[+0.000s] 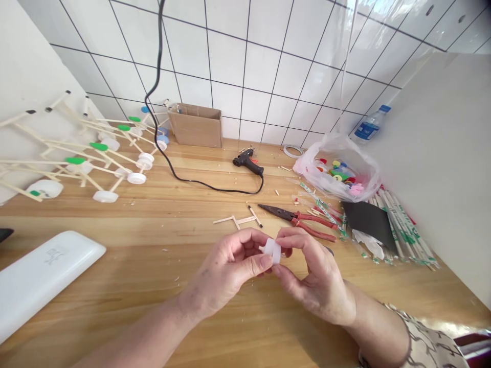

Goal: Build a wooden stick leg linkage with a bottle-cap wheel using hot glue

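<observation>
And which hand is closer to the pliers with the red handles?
The right hand: it is just on the person's side of the pliers, close to the handles. The left hand is farther off, to their left.

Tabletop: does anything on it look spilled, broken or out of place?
Nothing looks clearly broken, just untidy. Short pale stick pieces lie loose between the black glue gun and the red-handled pliers, like stray offcuts. The gun itself lies on its side rather than standing upright.
</observation>
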`<act>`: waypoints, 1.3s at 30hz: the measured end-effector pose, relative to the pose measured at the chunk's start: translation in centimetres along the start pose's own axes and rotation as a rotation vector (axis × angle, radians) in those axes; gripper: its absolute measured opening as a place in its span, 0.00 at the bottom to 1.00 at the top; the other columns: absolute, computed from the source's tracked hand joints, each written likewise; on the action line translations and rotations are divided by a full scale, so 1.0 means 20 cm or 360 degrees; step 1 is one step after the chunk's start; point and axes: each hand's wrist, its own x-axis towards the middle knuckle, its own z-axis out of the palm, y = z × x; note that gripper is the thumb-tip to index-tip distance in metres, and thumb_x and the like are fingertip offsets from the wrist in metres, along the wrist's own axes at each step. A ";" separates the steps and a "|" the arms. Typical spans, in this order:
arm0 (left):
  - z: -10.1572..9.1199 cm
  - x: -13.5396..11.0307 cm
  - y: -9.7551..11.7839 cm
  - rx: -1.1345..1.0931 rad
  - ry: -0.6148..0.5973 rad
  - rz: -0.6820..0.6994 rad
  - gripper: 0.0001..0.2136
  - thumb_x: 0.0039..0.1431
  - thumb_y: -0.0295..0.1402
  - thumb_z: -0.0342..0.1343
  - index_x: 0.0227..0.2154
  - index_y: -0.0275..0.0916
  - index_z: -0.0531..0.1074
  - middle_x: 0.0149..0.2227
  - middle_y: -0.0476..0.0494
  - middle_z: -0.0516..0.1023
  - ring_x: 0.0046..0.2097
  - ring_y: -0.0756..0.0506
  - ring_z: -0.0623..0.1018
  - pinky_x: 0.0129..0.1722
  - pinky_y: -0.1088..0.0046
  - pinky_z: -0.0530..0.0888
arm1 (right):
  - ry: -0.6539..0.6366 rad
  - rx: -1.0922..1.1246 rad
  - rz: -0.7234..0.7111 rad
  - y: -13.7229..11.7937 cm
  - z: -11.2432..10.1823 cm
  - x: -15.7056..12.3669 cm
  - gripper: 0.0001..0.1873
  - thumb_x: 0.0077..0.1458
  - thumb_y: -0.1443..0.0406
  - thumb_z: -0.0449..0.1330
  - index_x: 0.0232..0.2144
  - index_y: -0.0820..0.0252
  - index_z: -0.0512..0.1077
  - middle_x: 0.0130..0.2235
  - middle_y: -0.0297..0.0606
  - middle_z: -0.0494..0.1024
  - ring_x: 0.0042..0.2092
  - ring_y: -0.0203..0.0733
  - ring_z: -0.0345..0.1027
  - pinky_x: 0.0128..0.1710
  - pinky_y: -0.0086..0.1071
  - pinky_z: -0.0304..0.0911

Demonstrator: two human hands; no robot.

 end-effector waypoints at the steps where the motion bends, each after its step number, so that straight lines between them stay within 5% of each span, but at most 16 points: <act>1: 0.00 0.00 0.00 0.0030 0.0013 0.0006 0.08 0.52 0.33 0.62 0.33 0.37 0.73 0.33 0.47 0.77 0.35 0.51 0.74 0.34 0.78 0.70 | -0.0002 -0.0017 -0.0008 0.00 0.00 0.00 0.16 0.53 0.71 0.58 0.44 0.57 0.62 0.38 0.41 0.72 0.37 0.41 0.68 0.33 0.33 0.68; 17: 0.00 -0.02 0.01 0.0197 -0.0010 -0.0099 0.07 0.55 0.35 0.59 0.34 0.37 0.74 0.33 0.47 0.76 0.33 0.51 0.71 0.32 0.77 0.67 | -0.0132 0.0049 -0.0003 -0.01 0.00 0.02 0.16 0.49 0.74 0.54 0.40 0.57 0.58 0.35 0.37 0.67 0.31 0.36 0.60 0.31 0.31 0.64; 27: 0.02 -0.04 0.03 0.0355 -0.0078 0.0043 0.08 0.59 0.31 0.54 0.39 0.36 0.75 0.36 0.45 0.77 0.38 0.48 0.74 0.37 0.76 0.70 | -0.0119 0.0233 0.0091 -0.01 0.02 0.01 0.18 0.47 0.78 0.54 0.38 0.57 0.59 0.37 0.37 0.65 0.33 0.36 0.59 0.31 0.30 0.63; 39: 0.02 -0.02 -0.01 0.0727 0.0156 0.0279 0.11 0.60 0.32 0.51 0.43 0.35 0.70 0.41 0.42 0.78 0.40 0.47 0.77 0.40 0.75 0.73 | -0.0088 0.0567 0.0357 0.00 0.03 0.00 0.13 0.57 0.72 0.54 0.43 0.54 0.62 0.41 0.38 0.66 0.43 0.39 0.63 0.38 0.31 0.65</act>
